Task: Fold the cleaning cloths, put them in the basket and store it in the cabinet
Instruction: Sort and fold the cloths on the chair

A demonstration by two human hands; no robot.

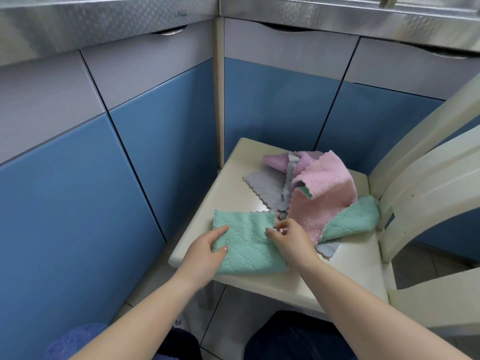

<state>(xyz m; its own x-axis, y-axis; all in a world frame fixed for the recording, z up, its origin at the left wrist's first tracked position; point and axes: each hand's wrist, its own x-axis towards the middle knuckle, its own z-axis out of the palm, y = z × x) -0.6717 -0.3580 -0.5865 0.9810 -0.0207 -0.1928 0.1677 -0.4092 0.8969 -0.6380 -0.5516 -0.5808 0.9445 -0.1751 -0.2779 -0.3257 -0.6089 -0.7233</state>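
Observation:
A green cleaning cloth (246, 242) lies folded on the front left of a cream chair seat (350, 266). My left hand (207, 250) rests flat on its left edge, thumb on top. My right hand (291, 240) pinches the cloth's right edge with the fingertips. Behind them sits a loose pile: a pink cloth (324, 193) on top, a second green cloth (355, 219) at the right, a grey cloth (267, 188) at the left, a lilac one (280, 159) at the back. No basket is in view.
Blue and grey cabinet doors (155, 126) form a corner behind the chair, all closed, under a steel counter edge (104, 19). The chair's backrest (428, 178) rises at the right. My knees and a blue fuzzy slipper (75, 341) show at the bottom.

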